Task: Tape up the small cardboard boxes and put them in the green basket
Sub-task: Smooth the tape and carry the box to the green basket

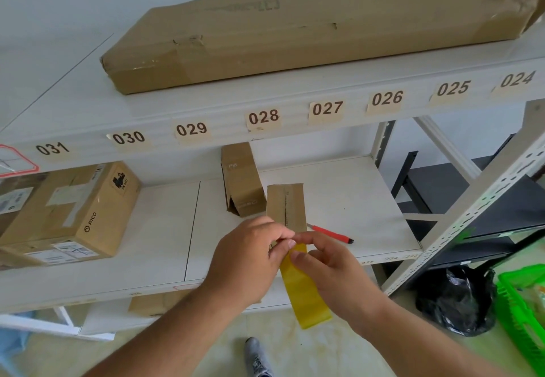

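Left hand: my left hand (250, 254) sits at the centre of the frame, fingers curled, pinching the top end of the yellow tape strip (303, 289) against the near end of the small cardboard box (285, 206).
Right hand: my right hand (330, 270) is just right of the left one, thumb and forefinger pinching the same top end of the strip; the fingertips of both hands meet there.
Yellow tape strip: it hangs down from my fingers toward the lower centre of the frame, loose at its bottom end, in front of the shelf edge.
Small cardboard box: it lies on the middle shelf board (339, 188) just above my hands, its top seam running away from me; I cannot tell whether the strip already sticks to it.
Second small box: another small box (240, 180) stands just behind and left of the first one, with a flap open at its lower end.
Red pen: a red pen (330, 232) lies on the shelf right of my hands, beside the first box.
Green basket: the green basket (522, 303) is at the lower right edge of the frame, on the floor, well apart from the boxes, with a black plastic bag (457, 300) just left of it.
Left of frame: a larger PICO carton (97, 214) rests on the same shelf.
Top shelf: a long flat carton (309, 26) lies across it, above number labels (263, 117) 024 to 031.
Bottom centre: one grey shoe (256, 356) on the floor.
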The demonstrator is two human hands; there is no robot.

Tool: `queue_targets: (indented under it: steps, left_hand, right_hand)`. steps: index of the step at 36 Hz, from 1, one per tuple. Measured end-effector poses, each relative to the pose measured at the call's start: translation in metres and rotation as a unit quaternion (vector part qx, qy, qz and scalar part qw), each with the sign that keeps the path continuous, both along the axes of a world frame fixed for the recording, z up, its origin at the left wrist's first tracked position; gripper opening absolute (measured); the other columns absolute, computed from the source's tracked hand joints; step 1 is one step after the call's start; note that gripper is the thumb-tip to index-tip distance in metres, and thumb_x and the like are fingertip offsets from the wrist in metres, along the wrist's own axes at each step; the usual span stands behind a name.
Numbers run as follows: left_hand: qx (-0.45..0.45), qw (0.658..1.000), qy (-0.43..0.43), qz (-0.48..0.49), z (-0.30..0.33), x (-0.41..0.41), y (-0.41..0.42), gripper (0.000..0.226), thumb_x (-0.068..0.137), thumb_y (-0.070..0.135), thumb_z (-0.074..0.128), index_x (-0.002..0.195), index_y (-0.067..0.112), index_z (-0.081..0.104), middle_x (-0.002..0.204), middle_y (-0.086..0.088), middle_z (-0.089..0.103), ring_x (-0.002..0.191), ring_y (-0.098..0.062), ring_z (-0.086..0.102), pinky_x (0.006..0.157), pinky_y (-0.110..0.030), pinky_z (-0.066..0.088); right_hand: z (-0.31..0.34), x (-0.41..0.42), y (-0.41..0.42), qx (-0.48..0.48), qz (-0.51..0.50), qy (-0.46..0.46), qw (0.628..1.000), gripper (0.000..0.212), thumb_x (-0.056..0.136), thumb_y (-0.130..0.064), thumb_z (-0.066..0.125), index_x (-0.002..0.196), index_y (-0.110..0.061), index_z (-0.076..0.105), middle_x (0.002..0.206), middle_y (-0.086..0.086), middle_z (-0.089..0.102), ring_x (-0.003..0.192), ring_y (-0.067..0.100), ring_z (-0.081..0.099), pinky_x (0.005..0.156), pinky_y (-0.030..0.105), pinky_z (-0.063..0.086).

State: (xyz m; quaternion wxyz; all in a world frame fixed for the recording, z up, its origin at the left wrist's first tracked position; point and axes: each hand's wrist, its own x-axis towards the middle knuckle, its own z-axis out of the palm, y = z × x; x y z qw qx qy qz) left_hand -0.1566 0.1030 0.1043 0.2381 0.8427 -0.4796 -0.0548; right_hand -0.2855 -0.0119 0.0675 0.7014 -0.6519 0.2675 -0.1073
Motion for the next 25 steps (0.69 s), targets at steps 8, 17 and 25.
queue_targets:
  steps: [8,17,25]
  left_hand:
    - [-0.016,0.993,-0.108,-0.043,-0.009,-0.006,0.005,0.02,0.098,0.039,0.044,0.088,0.032,0.06,0.085,0.014,0.053,0.078,-0.006,0.053,0.053,-0.022,0.042]
    - [0.081,0.985,0.149,-0.02,-0.014,0.006,-0.002,0.015,0.105,0.027,0.042,0.092,0.032,0.048,0.086,0.013,0.052,0.076,-0.007,0.049,0.07,-0.03,0.048]
    - [0.11,0.991,0.045,-0.066,-0.015,0.016,0.0,0.014,0.105,0.041,0.028,0.096,0.034,0.036,0.084,0.008,0.054,0.073,-0.016,0.056,0.066,-0.041,0.051]
  right_hand:
    - [-0.012,0.004,-0.003,-0.097,0.031,0.046,0.994,0.027,0.098,-0.034,0.064,0.123,-0.033,0.053,0.05,-0.01,0.039,0.046,0.004,0.034,0.049,0.021,0.029]
    - [-0.027,0.006,0.0,-0.128,0.064,0.07,0.987,0.045,0.098,-0.041,0.062,0.137,-0.036,0.039,0.06,-0.009,0.045,0.055,0.004,0.042,0.055,0.024,0.035]
    - [-0.028,0.001,0.005,-0.091,0.064,-0.011,0.994,0.04,0.101,-0.032,0.06,0.134,-0.04,0.039,0.064,-0.006,0.046,0.061,0.007,0.042,0.062,0.03,0.039]
